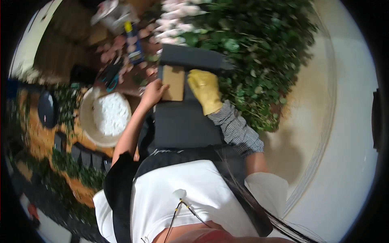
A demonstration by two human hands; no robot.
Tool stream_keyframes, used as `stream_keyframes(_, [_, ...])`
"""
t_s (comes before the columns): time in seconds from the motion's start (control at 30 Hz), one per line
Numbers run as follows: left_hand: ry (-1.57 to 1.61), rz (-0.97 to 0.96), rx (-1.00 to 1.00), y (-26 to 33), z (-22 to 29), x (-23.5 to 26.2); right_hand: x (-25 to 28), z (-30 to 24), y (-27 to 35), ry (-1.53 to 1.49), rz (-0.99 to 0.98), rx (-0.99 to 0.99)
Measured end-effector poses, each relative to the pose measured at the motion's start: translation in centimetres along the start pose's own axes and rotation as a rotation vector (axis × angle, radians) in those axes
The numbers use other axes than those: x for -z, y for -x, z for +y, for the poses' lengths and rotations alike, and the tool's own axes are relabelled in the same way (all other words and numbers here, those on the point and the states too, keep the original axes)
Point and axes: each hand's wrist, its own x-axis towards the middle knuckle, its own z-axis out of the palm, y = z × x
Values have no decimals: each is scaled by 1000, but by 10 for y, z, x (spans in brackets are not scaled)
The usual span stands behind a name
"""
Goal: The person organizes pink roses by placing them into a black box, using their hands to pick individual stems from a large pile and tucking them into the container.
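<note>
I saw left hand (pixel 152 94) fingers clamped on card (pixel 173 83) at 9 o'clock edge; gloved right hand (pixel 206 90) flat, fingers together, at 3 o'clock.

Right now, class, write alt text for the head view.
A bare left hand and a yellow-gloved right hand hold a brown card on a black board. White bowl left, green foliage right.

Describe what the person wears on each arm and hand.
The left hand is bare, and so is its forearm; a black sleeve covers the upper arm. The right hand wears a yellow glove, thick and loose. Over the right forearm sits a checked sleeve cover, black and white, with a white sleeve above it.
</note>
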Motion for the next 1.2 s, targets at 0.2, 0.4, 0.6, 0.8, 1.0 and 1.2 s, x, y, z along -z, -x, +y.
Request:
stream_keyframes(0.2, [-526,-16,-34,2,44,21,-12,-21,-6,389,-396,244])
stream_keyframes(0.4, [705,-1056,-101,44,115,67,-30,-19,-6,477,-439,218])
stream_keyframes(0.6, [-477,-691,-233,78,125,5,-30,-14,-1,386,-414,211])
stream_keyframes(0.8, [-771,-5,-420,39,118,21,-46,-10,-3,389,-422,171])
stream_keyframes(1.0, [-1050,-266,-266,12,92,-3,-15,-2,-4,99,-318,236])
stream_keyframes(1.2, [-929,-174,-237,14,85,-3,149,22,-72,-805,-9,440])
